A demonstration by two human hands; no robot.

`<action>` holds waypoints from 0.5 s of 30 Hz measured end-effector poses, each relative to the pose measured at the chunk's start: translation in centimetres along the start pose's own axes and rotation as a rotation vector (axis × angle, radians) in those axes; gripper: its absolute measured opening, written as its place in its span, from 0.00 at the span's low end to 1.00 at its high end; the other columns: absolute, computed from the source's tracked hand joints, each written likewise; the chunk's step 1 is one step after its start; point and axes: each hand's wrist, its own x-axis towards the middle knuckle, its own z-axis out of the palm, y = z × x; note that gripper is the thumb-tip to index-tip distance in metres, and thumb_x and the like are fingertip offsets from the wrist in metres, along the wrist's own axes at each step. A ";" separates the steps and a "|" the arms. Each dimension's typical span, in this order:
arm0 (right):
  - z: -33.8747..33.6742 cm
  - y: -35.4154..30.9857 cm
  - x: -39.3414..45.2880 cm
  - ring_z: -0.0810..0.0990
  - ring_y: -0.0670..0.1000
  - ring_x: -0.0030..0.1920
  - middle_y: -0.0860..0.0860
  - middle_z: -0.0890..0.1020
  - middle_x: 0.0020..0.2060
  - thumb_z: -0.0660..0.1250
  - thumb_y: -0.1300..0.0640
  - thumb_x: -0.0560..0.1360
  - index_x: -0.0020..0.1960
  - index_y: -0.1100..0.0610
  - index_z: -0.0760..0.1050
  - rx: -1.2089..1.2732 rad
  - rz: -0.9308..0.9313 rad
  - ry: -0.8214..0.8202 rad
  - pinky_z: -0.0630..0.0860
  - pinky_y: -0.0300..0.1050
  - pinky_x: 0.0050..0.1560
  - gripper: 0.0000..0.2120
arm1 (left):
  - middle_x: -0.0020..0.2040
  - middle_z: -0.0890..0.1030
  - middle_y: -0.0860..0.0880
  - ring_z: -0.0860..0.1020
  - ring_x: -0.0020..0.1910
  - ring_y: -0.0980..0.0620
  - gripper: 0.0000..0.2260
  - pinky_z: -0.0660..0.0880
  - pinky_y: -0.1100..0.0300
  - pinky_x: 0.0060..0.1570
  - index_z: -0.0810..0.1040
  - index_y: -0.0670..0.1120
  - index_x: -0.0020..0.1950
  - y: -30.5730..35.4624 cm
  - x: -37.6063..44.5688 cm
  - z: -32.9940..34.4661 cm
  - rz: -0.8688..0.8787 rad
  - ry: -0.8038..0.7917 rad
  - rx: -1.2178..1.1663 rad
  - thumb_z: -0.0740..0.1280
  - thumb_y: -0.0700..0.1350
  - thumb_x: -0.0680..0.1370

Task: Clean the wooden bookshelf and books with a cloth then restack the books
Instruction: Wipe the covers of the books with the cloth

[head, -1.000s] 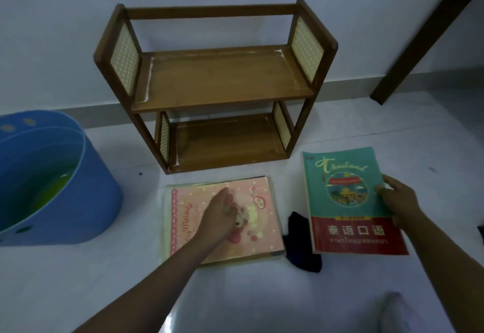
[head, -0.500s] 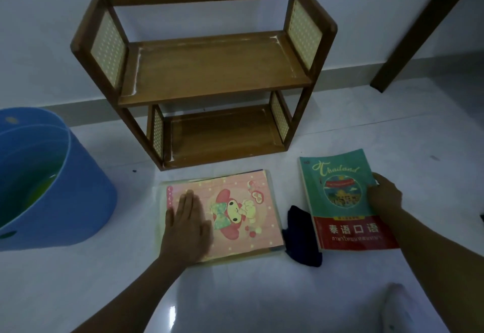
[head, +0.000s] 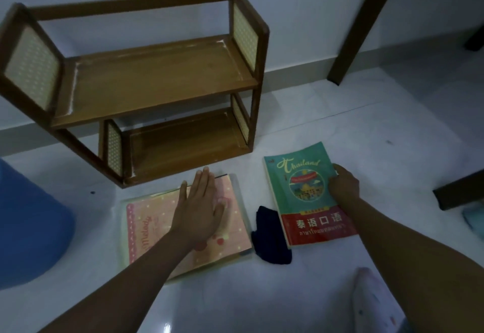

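An empty two-tier wooden bookshelf (head: 157, 81) stands on the white floor against the wall. In front of it lies a pink cartoon-cover book (head: 146, 230) on a clear folder. My left hand (head: 199, 209) rests flat on its cover, fingers spread and pointing toward the shelf. To the right lies a teal and red Thailand book (head: 303, 199). My right hand (head: 343, 183) grips its right edge, thumb on the cover. A dark blue cloth (head: 271, 235) lies crumpled on the floor between the two books, touched by neither hand.
A blue bucket (head: 31, 227) stands at the left edge. A dark wooden table leg (head: 364, 26) slants down at the upper right, with a dark furniture piece (head: 458, 193) at the right edge. My knee in pale patterned fabric (head: 374, 304) shows at the bottom right.
My left hand has slid across the pink book from its left side toward the upper middle. The view has shifted right, pushing the bucket mostly out of frame. My right hand stays on the Thailand book.
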 end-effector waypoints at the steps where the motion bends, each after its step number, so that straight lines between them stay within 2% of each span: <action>1: 0.0 0.1 0.1 0.80 0.60 0.53 0.60 0.80 0.58 0.56 0.60 0.78 0.63 0.54 0.74 0.003 -0.001 -0.006 0.75 0.48 0.53 0.16 | 0.79 0.40 0.48 0.38 0.77 0.50 0.32 0.40 0.46 0.75 0.41 0.47 0.78 0.4 0.2 0.0 0.013 0.001 0.003 0.39 0.61 0.78; 5: 0.5 0.7 0.4 0.79 0.59 0.50 0.60 0.80 0.57 0.56 0.59 0.78 0.62 0.55 0.74 -0.013 -0.022 -0.017 0.70 0.44 0.48 0.14 | 0.79 0.41 0.48 0.39 0.77 0.50 0.32 0.38 0.48 0.73 0.42 0.47 0.78 0.7 0.0 0.7 0.026 -0.004 0.025 0.37 0.61 0.77; 8: 1.0 1.2 0.8 0.75 0.55 0.44 0.59 0.80 0.55 0.58 0.59 0.77 0.60 0.56 0.73 -0.054 -0.005 -0.033 0.69 0.44 0.46 0.13 | 0.79 0.42 0.48 0.40 0.78 0.49 0.33 0.39 0.48 0.73 0.43 0.47 0.78 0.3 -0.5 1.2 0.008 -0.027 0.040 0.35 0.62 0.76; 10: 1.6 0.9 1.0 0.75 0.57 0.48 0.60 0.78 0.55 0.61 0.58 0.75 0.61 0.57 0.70 -0.138 0.033 -0.035 0.72 0.48 0.47 0.14 | 0.79 0.41 0.48 0.40 0.77 0.48 0.35 0.39 0.48 0.73 0.41 0.47 0.78 -0.3 -0.8 1.4 -0.004 -0.045 0.069 0.33 0.62 0.74; 11: 1.8 0.5 0.8 0.76 0.59 0.51 0.60 0.77 0.55 0.64 0.56 0.74 0.63 0.57 0.67 -0.186 0.033 -0.009 0.73 0.51 0.50 0.18 | 0.79 0.40 0.48 0.40 0.77 0.48 0.37 0.39 0.48 0.73 0.40 0.47 0.78 -0.6 -0.9 1.4 -0.013 -0.054 0.065 0.32 0.63 0.73; 13: 2.6 -0.9 -1.0 0.77 0.60 0.56 0.58 0.76 0.56 0.68 0.52 0.69 0.66 0.55 0.65 -0.117 -0.095 0.019 0.76 0.55 0.54 0.27 | 0.79 0.40 0.48 0.40 0.77 0.49 0.38 0.39 0.48 0.73 0.39 0.46 0.78 -1.5 -1.6 1.5 -0.039 -0.053 0.018 0.31 0.63 0.71; 15: 4.2 -1.8 -4.5 0.72 0.60 0.66 0.55 0.73 0.65 0.69 0.48 0.68 0.72 0.55 0.62 -0.093 -0.365 -0.139 0.69 0.57 0.65 0.35 | 0.79 0.42 0.48 0.42 0.78 0.49 0.38 0.41 0.47 0.74 0.41 0.47 0.78 -3.0 -2.9 1.6 -0.074 -0.020 -0.045 0.34 0.64 0.71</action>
